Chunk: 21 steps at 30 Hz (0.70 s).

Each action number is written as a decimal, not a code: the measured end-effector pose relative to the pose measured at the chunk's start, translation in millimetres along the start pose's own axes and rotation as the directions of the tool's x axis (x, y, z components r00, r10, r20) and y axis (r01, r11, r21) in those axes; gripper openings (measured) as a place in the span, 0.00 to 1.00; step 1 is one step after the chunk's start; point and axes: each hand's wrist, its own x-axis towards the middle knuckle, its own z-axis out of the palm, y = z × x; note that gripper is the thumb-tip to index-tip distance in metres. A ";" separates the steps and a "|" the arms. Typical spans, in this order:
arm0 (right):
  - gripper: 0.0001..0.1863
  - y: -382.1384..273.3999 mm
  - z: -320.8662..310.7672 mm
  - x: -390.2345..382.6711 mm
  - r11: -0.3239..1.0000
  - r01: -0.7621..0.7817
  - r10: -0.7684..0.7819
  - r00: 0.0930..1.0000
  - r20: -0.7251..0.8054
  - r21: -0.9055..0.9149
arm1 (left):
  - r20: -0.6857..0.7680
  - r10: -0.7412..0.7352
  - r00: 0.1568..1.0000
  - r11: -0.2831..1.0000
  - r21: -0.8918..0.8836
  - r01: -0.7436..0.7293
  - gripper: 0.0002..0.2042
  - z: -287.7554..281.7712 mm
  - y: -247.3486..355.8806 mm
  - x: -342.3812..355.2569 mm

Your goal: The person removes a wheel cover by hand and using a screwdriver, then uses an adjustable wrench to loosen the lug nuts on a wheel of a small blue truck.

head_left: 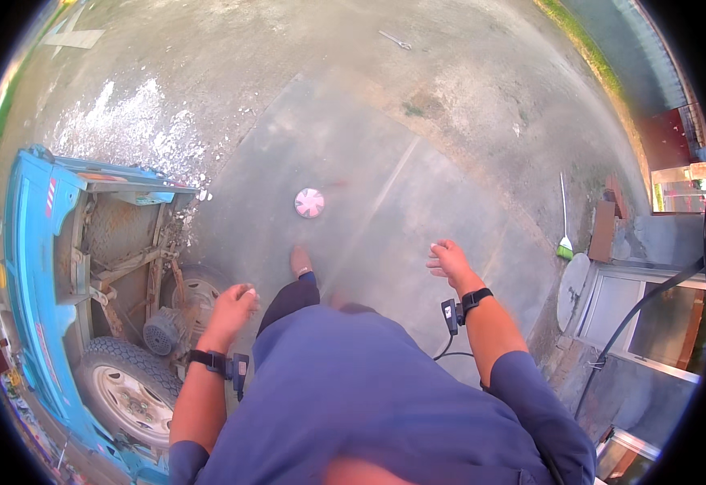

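Observation:
My left hand (238, 303) hangs at my left side near the blue vehicle's tilted-up bed (42, 242), its fingers loosely curved and apart, with nothing visible in them. My right hand (447, 260) is held out at right over the concrete, fingers loosely bent and apart, empty. Both wrists wear black straps with small devices. On the ground ahead of my left foot (302, 263) lies a round pink-and-white patterned disc (309, 203). Below the vehicle's bed are a wheel (127, 388) and a rusty frame with a rounded metal housing (159, 331).
A green broom (564, 249) leans at right, near a pale round board (573, 291), brown boards (602, 230) and a wall with windows (636, 323). A black cable (652, 293) runs there. A metal tool (395, 40) lies far ahead; white debris (131, 121) is scattered beyond the vehicle.

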 end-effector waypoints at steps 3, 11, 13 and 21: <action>0.34 20.7 -24.7 3.6 0.994 -0.058 0.066 0.995 -0.080 0.092 | 0.050 0.065 0.997 0.998 -0.015 -0.064 0.21 -4.4 47.7 31.2; 0.32 21.8 -40.8 49.4 0.971 -0.135 0.147 0.988 -0.050 0.196 | 0.063 0.057 0.996 0.986 0.153 -0.067 0.21 3.4 139.9 83.6; 0.31 4.4 -36.6 71.6 0.969 -0.133 0.135 0.991 0.002 0.209 | 0.049 0.048 0.998 0.987 0.151 -0.055 0.21 7.2 151.2 95.5; 0.29 -95.2 -83.3 169.3 0.991 0.010 -0.016 0.999 0.051 0.133 | -0.062 0.055 0.997 0.998 0.011 -0.054 0.22 55.1 227.6 128.3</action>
